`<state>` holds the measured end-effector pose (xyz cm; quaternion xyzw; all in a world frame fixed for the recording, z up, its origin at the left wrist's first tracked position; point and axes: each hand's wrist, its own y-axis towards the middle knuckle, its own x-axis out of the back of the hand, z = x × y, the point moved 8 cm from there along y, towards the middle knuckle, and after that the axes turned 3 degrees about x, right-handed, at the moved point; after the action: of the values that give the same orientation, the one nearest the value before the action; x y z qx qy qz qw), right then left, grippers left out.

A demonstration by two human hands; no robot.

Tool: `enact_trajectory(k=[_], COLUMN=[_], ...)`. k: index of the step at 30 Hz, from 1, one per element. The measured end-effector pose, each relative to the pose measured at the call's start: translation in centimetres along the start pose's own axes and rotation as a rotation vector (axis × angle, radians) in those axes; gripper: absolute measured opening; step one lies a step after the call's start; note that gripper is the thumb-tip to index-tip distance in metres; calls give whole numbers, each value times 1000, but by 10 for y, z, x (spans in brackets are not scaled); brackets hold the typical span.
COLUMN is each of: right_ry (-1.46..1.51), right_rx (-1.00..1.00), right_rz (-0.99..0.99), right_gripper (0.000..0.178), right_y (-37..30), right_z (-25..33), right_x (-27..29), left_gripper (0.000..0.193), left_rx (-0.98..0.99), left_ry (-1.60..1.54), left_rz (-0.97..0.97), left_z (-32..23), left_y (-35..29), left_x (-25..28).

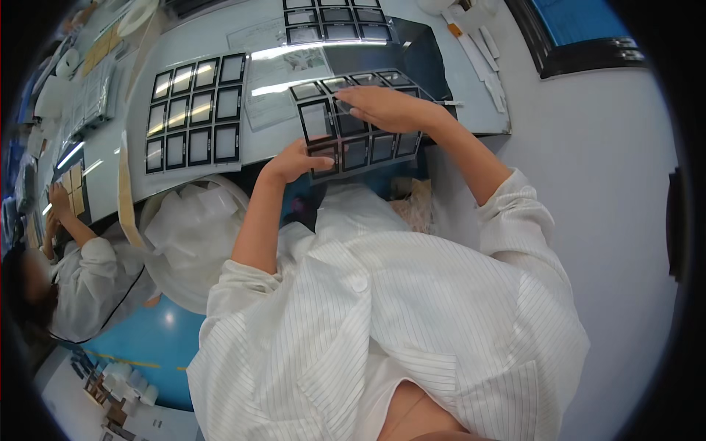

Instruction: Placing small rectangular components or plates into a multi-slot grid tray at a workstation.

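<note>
A clear sheet with a grid of black rectangular frames is held up tilted over the near edge of the table. My left hand grips its lower left corner, the thumb on the upper face and the other fingers partly behind. Over the upper part of the sheet reaches my right hand, fingers stretched out toward the left and thumb a little apart. Its fingertips are at or just above the surface; whether they touch, I cannot tell.
Similar framed sheets lie on the table, one at the left and another at the far side. A dark mat lies behind my right hand. White strips lie at the right edge. A lined bin stands below left, near a co-worker's hand.
</note>
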<state>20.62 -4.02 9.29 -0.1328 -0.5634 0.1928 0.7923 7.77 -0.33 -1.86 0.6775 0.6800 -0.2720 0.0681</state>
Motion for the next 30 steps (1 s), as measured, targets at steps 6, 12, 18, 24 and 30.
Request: enact_trajectory(k=[6, 12, 18, 24, 30], right_ry=[132, 366, 1232, 1818, 1802], right_rx=[147, 31, 182, 282, -624], right_rz=[-107, 28, 187, -163, -649], right_gripper=[53, 67, 72, 74, 71], right_y=[-14, -34, -114, -226, -368], right_z=[27, 9, 31, -19, -95], right_x=[2, 4, 48, 55, -95], left_gripper=[36, 25, 30, 54, 61], left_rx=[-7, -105, -94, 56, 75], left_ry=[-156, 38, 341, 757, 226], left_rz=[-203, -180, 65, 183, -13], left_z=[-45, -59, -99, -158, -177], left_y=[20, 15, -34, -100, -127], left_x=[16, -9, -54, -56, -30])
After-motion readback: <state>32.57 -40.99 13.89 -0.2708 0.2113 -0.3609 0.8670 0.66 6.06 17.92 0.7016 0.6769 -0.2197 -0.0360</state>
